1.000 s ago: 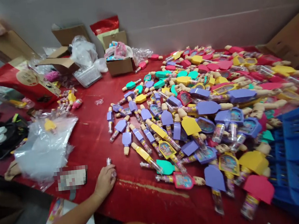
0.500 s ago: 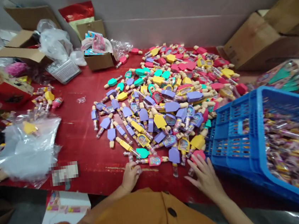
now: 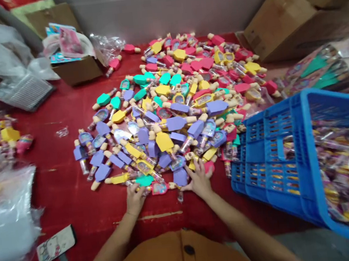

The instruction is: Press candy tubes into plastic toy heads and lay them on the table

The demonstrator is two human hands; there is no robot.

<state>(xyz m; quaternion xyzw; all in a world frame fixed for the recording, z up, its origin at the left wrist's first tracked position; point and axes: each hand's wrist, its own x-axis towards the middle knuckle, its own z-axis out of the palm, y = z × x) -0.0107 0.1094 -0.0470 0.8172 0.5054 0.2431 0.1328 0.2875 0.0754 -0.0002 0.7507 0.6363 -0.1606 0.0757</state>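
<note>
A big heap of popsicle-shaped toys [image 3: 172,106] in purple, yellow, teal and pink covers the red table [image 3: 72,199]. My left hand [image 3: 134,199] rests at the heap's near edge, beside a teal toy [image 3: 145,180] and a pink toy [image 3: 159,187]. Its fingers are curled, and what they hold is hidden. My right hand [image 3: 200,179] lies on the heap's near edge with fingers spread, touching a purple toy [image 3: 181,176] and a pink one.
A blue plastic crate [image 3: 290,164] full of wrapped toys stands at the right. Cardboard boxes [image 3: 287,19] sit behind it, an open box [image 3: 76,68] at the back left. Clear plastic bags [image 3: 6,218] lie at the left, a small card [image 3: 55,244] near the front edge.
The view has swung right and down. My left hand moved right from the bare table to the heap's edge. My right hand came into view and reached forward onto the heap.
</note>
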